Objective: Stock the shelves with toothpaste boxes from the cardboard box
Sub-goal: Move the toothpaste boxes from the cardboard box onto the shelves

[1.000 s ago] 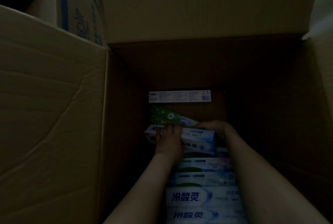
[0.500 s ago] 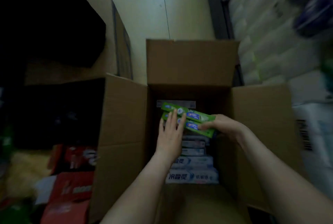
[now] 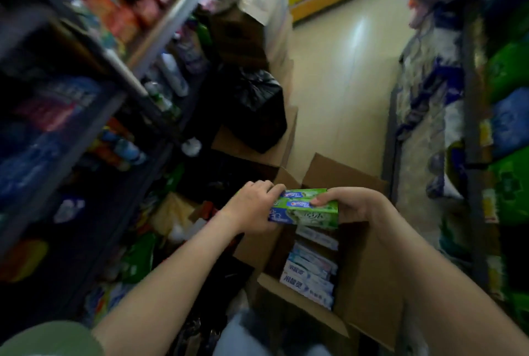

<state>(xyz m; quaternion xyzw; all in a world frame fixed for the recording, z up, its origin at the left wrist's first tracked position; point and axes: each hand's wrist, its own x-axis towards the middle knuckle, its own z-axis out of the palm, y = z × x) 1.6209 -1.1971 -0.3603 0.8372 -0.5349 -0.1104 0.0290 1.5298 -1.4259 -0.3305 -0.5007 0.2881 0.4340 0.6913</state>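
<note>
Currently in the hands: a small stack of green toothpaste boxes (image 3: 305,208), held level just above the open cardboard box (image 3: 369,275).
Left hand (image 3: 252,208): the fingers are curled round the end of the stack at 9 o'clock; it holds nothing else.
Right hand (image 3: 353,207): the thumb lies on top of the end at 3 o'clock and the other fingers go underneath, so it pinches the stack.
Why held so: I judge that one hand at each end presses the boxes together, so that the loose stack does not slide apart when carried.
Count of held boxes: two green faces show plainly, and a third box with a blue end seems to lie below them; the blur does not allow more certainty.
Inside the cardboard box: white and blue toothpaste boxes (image 3: 310,272) lie flat in a row, at 6 o'clock from the stack; about four or five are visible, but the exact number I cannot tell.
Shelves (image 3: 120,75): at 9 to 11 o'clock of the view, carrying blurred goods; I suppose the stack must go there.
Other cartons (image 3: 237,38): at 12 o'clock from the hands, near one black bag (image 3: 257,109).
Hands counted: two, both occupied.
</note>
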